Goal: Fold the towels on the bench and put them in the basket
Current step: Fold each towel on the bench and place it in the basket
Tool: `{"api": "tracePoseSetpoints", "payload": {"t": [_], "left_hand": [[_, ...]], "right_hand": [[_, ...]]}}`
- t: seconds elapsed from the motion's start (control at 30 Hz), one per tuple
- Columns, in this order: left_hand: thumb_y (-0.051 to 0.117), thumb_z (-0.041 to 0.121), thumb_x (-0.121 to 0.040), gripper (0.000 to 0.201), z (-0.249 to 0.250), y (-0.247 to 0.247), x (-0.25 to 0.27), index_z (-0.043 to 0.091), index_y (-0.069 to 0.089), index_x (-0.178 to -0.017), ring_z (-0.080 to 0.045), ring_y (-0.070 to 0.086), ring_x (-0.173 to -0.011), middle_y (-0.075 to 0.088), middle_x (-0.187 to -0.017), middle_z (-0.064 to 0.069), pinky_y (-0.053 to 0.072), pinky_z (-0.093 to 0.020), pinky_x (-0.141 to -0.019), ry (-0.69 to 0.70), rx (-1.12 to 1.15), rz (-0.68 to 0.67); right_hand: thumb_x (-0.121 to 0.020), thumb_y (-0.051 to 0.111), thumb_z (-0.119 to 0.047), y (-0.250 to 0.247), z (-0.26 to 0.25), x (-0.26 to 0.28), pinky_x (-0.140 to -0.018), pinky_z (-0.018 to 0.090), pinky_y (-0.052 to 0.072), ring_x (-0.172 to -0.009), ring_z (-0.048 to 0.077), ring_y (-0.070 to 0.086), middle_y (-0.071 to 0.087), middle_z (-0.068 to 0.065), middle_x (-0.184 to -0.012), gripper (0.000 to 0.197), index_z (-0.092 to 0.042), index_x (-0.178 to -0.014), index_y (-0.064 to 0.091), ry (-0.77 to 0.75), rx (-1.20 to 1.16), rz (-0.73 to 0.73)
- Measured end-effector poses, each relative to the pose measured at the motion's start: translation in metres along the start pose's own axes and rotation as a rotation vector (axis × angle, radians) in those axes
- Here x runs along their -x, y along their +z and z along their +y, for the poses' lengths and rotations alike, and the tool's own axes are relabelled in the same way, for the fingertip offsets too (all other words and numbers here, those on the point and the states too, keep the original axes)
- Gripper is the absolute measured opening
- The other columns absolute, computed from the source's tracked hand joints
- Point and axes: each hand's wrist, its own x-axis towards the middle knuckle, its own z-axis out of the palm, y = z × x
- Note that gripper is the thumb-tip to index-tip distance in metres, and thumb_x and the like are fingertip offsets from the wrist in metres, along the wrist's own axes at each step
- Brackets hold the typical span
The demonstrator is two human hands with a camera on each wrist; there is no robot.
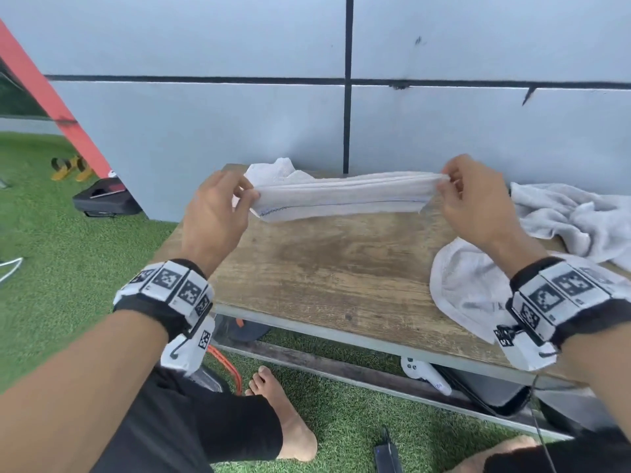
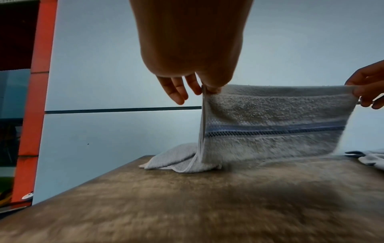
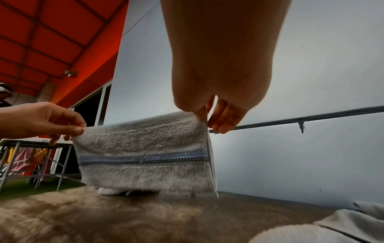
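Left hand (image 1: 218, 213) and right hand (image 1: 473, 203) each pinch a top corner of a doubled white towel (image 1: 341, 196), stretched above the wooden bench (image 1: 327, 278), hem near the surface. Step judged: mid-fold; next, lay it flat and halve again. Unfolded towels (image 1: 573, 216) wait rightward; basket unseen.

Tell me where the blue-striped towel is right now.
In the head view the blue-striped towel hangs stretched between the left hand and right hand, above the far edge of the bench.
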Motion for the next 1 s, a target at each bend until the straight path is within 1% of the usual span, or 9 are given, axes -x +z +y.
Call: {"api": "tracePoseSetpoints", "payload": {"t": [0.07,0.17,0.27,0.37,0.43,0.6,0.77,0.9,1.0], "left_hand": [[0.062,0.032,-0.097,0.013,-0.003,0.001,0.023,0.020,0.065,-0.097,-0.012,0.052,-0.079,0.058,-0.093,0.007,0.044,-0.030,-0.065,0.018,-0.012,-0.027],[0.063,0.035,-0.096,0.012,-0.009,0.010,0.069,0.023,0.064,-0.095,-0.009,0.056,-0.083,0.058,-0.101,0.010,0.043,-0.019,-0.066,-0.058,0.007,-0.276],[0.066,0.035,-0.093,0.010,-0.013,0.018,0.109,0.031,0.059,-0.089,-0.013,0.063,-0.083,0.061,-0.099,0.009,0.056,-0.033,-0.073,-0.153,0.045,-0.501],[0.067,0.036,-0.092,0.013,-0.009,0.022,0.122,0.026,0.058,-0.094,-0.014,0.064,-0.080,0.065,-0.089,0.006,0.056,-0.034,-0.071,-0.274,0.094,-0.450],[0.064,0.043,-0.094,0.022,-0.006,0.026,0.119,0.023,0.058,-0.100,-0.013,0.062,-0.086,0.064,-0.093,0.007,0.055,-0.034,-0.076,-0.359,0.059,-0.419],[0.062,0.048,-0.093,0.031,0.004,0.032,0.106,0.018,0.062,-0.088,-0.018,0.064,-0.083,0.067,-0.088,0.003,0.051,-0.034,-0.071,-0.468,-0.059,-0.462],[0.065,0.038,-0.091,0.023,0.011,0.029,0.102,0.020,0.062,-0.076,-0.021,0.067,-0.077,0.069,-0.076,0.000,0.058,-0.037,-0.075,-0.558,0.002,-0.402],[0.067,0.031,-0.089,0.019,0.014,0.020,0.098,0.015,0.065,-0.079,-0.020,0.070,-0.073,0.071,-0.072,-0.001,0.055,-0.032,-0.064,-0.601,0.134,-0.312],[0.069,0.020,-0.090,0.012,0.015,0.014,0.097,0.010,0.063,-0.085,-0.024,0.074,-0.069,0.075,-0.070,-0.006,0.062,-0.041,-0.069,-0.667,0.265,-0.308]], "right_hand": [[-0.096,0.058,-0.011,-0.002,0.008,0.023,-0.080,0.036,0.045,-0.083,0.026,0.057,0.064,0.009,-0.095,0.011,-0.008,-0.106,0.061,-0.023,-0.020,-0.064],[-0.094,0.063,-0.009,0.006,0.031,0.064,-0.080,0.037,0.045,-0.089,0.028,0.059,0.065,0.008,-0.095,0.007,-0.012,-0.101,0.064,0.015,0.013,-0.328],[-0.089,0.061,0.000,0.011,0.045,0.099,-0.072,0.024,0.041,-0.094,0.023,0.060,0.065,0.000,-0.096,0.027,-0.027,-0.090,0.062,0.077,0.050,-0.594],[-0.090,0.057,0.002,0.013,0.044,0.112,-0.071,0.012,0.041,-0.089,0.018,0.059,0.064,0.001,-0.095,0.020,-0.017,-0.096,0.061,0.170,-0.040,-0.506],[-0.095,0.058,-0.010,0.017,0.041,0.110,-0.071,0.023,0.043,-0.085,0.019,0.058,0.062,0.000,-0.090,0.002,-0.012,-0.096,0.059,0.244,-0.008,-0.446],[-0.099,0.055,-0.031,0.023,0.033,0.104,-0.053,0.032,0.029,-0.053,0.022,0.043,0.042,0.005,-0.054,0.048,-0.012,-0.058,0.037,0.274,0.147,-0.448],[-0.096,0.060,-0.024,0.023,0.025,0.101,-0.052,0.029,0.032,-0.059,0.018,0.050,0.055,0.006,-0.062,0.036,-0.009,-0.065,0.049,0.331,0.131,-0.416],[-0.093,0.058,-0.016,0.015,0.016,0.098,-0.060,0.037,0.046,-0.065,0.034,0.057,0.065,0.023,-0.071,0.028,0.008,-0.078,0.057,0.338,0.018,-0.281],[-0.090,0.060,-0.017,0.010,0.016,0.096,-0.063,0.041,0.053,-0.068,0.034,0.062,0.070,0.021,-0.076,0.024,0.006,-0.080,0.058,0.346,-0.035,-0.273]]}}
